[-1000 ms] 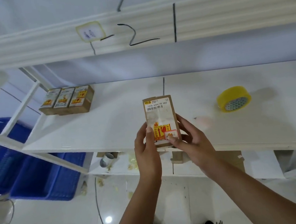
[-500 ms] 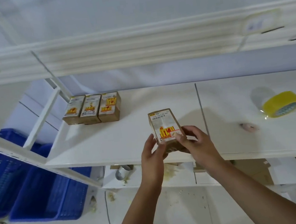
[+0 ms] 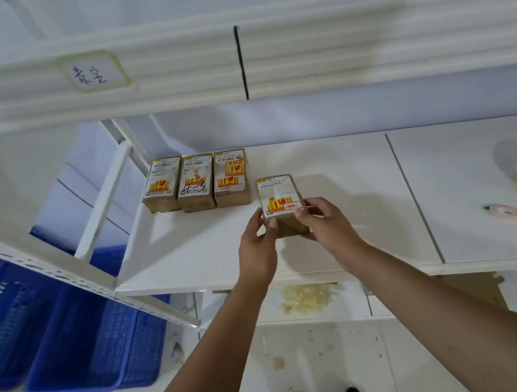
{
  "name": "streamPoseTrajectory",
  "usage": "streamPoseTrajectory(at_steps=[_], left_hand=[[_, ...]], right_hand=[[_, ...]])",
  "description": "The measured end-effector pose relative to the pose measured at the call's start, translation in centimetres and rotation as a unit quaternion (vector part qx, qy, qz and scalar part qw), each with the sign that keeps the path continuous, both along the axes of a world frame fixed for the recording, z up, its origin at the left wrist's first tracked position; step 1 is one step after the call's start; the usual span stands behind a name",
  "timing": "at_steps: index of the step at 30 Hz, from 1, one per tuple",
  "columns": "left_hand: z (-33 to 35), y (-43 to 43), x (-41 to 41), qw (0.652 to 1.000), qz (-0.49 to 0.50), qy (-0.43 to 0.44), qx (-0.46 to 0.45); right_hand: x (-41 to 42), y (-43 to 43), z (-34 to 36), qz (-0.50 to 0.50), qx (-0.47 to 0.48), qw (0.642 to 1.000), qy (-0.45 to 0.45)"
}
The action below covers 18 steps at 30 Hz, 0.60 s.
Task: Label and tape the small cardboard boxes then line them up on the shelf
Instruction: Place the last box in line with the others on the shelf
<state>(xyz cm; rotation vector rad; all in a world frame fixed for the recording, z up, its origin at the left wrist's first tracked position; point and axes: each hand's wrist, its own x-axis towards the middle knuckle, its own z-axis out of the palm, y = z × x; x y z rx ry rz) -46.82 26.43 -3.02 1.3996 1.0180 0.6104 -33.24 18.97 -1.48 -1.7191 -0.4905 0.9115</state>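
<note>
Head: box [image 3: 280, 204] between hands (labelled)

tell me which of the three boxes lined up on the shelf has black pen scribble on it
The middle box; the left box and right box show none.

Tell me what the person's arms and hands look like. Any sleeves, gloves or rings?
Both arms are bare as far as the picture shows, with no sleeves in view. The left hand and right hand wear no gloves, and no rings, watch or bracelets show. The fingernails look short and plain.
</note>
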Motion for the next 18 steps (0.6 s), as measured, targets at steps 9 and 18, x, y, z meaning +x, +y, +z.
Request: streamPoseTrajectory(at_steps=[9, 18], left_hand=[[-3.6, 6.0, 1.6, 0.997, 0.0, 0.082, 0.005], [-5.6, 9.9, 3.2, 0.968, -0.023, 0.248, -0.041]], right_hand=[[0.3, 5.5, -3.6, -0.024, -0.053, 0.994, -0.096], [1.5, 8.5, -5.2, -0.04, -0.11, 0.988, -0.099]])
